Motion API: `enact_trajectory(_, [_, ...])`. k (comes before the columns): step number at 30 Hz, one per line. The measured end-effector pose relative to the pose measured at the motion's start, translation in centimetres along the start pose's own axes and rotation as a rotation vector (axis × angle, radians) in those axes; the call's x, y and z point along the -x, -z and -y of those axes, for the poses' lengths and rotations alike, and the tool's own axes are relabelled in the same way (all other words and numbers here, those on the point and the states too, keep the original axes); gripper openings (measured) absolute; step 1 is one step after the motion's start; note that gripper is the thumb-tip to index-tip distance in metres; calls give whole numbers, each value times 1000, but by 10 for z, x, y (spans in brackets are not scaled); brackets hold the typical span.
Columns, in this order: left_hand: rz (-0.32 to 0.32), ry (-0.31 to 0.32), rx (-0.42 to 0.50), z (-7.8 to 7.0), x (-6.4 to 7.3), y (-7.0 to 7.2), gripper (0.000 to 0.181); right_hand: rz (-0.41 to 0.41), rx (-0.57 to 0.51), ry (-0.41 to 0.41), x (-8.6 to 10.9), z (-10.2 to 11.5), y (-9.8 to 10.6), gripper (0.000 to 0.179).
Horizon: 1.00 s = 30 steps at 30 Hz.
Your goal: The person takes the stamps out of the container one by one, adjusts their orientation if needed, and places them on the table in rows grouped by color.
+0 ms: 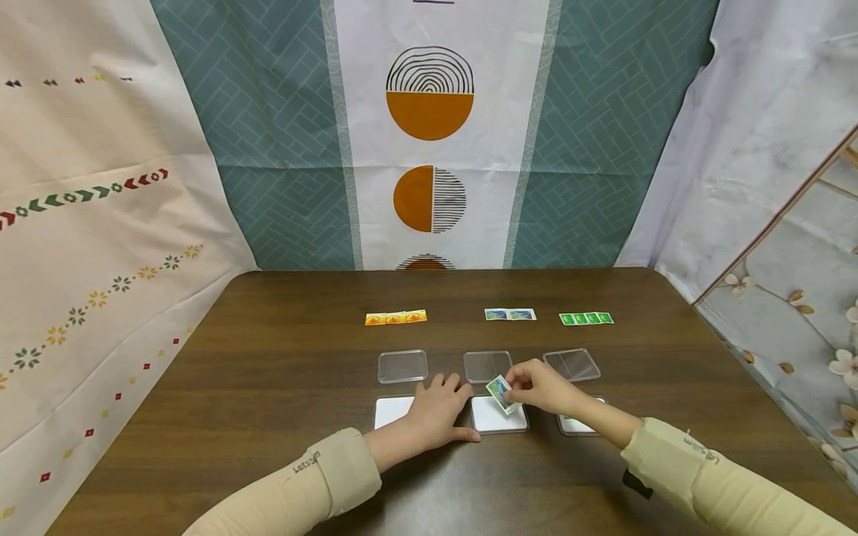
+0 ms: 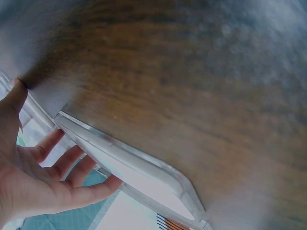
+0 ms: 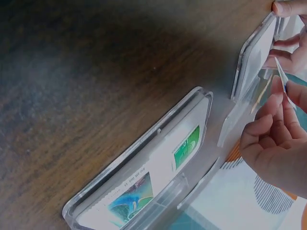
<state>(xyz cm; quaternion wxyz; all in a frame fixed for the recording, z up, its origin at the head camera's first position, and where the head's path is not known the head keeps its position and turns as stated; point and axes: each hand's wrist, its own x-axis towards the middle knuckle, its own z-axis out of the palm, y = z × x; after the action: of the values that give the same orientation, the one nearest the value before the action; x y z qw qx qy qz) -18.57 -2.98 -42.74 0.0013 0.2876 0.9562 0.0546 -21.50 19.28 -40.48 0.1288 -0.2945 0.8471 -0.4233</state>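
Observation:
My right hand (image 1: 539, 385) pinches a small blue-green postage stamp (image 1: 500, 394) between thumb and fingers, tilted above the middle clear case (image 1: 499, 426) with its white insert. In the right wrist view the stamp (image 3: 284, 82) shows edge-on. My left hand (image 1: 436, 415) lies with spread fingers between the left white-lined case (image 1: 391, 411) and the middle one, its thumb at the middle case's near left corner. To the right, partly under my right forearm, a third case (image 3: 160, 132) holds a green stamp (image 3: 186, 147) and a blue-green stamp (image 3: 132, 201).
Three transparent lids (image 1: 402, 366) lie in a row behind the cases. Farther back are three orange stamps (image 1: 395, 318), two blue stamps (image 1: 510, 314) and several green stamps (image 1: 586, 318). Patterned curtains (image 1: 288, 149) surround the brown table (image 1: 281, 357).

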Motion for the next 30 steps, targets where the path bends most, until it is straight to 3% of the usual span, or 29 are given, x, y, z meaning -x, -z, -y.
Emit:
enact_trajectory(12, [0, -1, 3, 0, 0, 1, 65, 23, 0, -92, -2, -2, 15, 15])
enact_trajectory(20, [-4, -3, 0, -1, 1, 2, 64, 15, 18, -67, -5, -5, 21, 8])
enact_trajectory(30, [-9, -8, 5, -1, 2, 2, 64, -52, 37, -68, -6, -3, 28, 8])
